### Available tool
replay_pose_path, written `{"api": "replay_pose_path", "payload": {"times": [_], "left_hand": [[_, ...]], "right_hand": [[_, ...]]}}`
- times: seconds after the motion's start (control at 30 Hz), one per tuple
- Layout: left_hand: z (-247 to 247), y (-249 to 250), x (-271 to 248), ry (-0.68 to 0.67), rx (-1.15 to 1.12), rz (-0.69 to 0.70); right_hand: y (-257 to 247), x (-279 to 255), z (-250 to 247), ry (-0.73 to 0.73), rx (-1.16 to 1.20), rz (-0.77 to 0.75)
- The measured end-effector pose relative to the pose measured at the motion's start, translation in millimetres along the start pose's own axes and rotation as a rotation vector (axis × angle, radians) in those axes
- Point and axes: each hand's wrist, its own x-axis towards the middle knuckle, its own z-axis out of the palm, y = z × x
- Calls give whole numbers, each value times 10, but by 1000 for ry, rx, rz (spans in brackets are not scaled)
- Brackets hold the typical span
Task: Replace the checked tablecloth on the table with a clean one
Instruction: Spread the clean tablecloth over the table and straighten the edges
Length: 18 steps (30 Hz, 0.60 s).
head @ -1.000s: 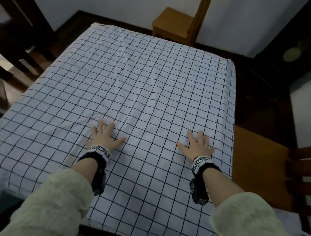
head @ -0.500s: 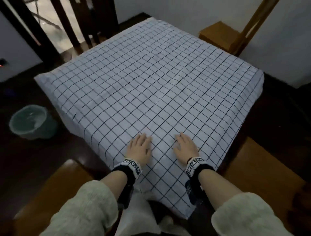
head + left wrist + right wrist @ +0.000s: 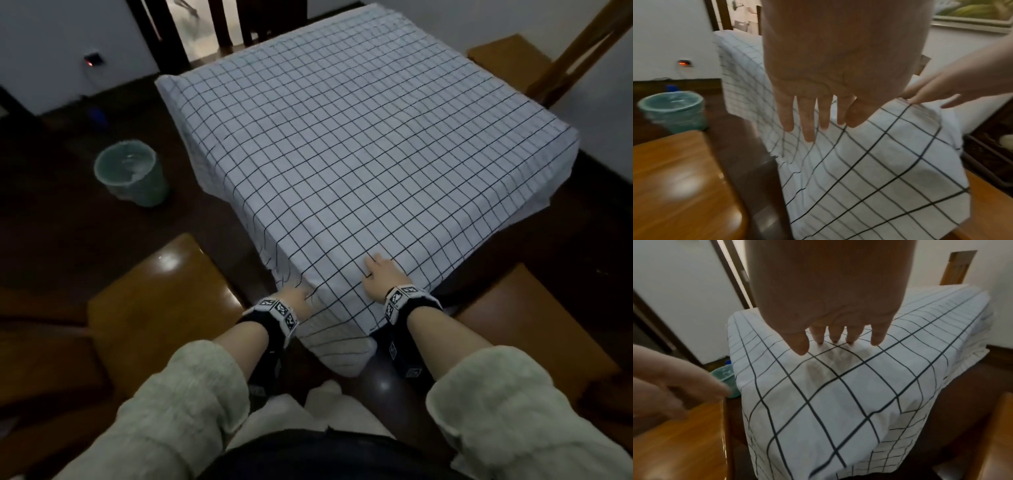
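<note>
left hand [image 3: 297, 295]: fingers straight, pointing down | right hand [image 3: 381, 278]: flat, palm down

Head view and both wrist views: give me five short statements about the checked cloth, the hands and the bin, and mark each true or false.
1. The white tablecloth with thin black checks covers the whole tabletop. True.
2. The right hand lies on top of the cloth near the closest corner, fingers straight. True.
3. The left hand grips a bunched fold of cloth lifted high above the table. False: its straight fingers reach down at the cloth's hanging edge, nothing lifted.
4. The pale green round waste bin stands on the tablecloth. False: it stands on the dark floor beside the table.
5. A glossy brown wooden chair seat sits near the left hand. True.
</note>
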Motion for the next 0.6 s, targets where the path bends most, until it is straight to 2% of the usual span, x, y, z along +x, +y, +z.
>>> {"api": "replay_pose_path", "payload": {"times": [0.17,0.37,0.47,0.6], "left_hand": [[337,-644,-180,15,-115,-208],[671,-1233,-435,-29,-225,-371],[740,-1345,-491,-46,-246,-399],[707,-1353,-506,-34,-256,-353]], "right_hand": [[-95,-103,21,-31,-89,-25],[-211,-101,71,-20,-115,70],[-312,-157,142,1,-98,119],[-376,-198,196,36,-92,139]]}}
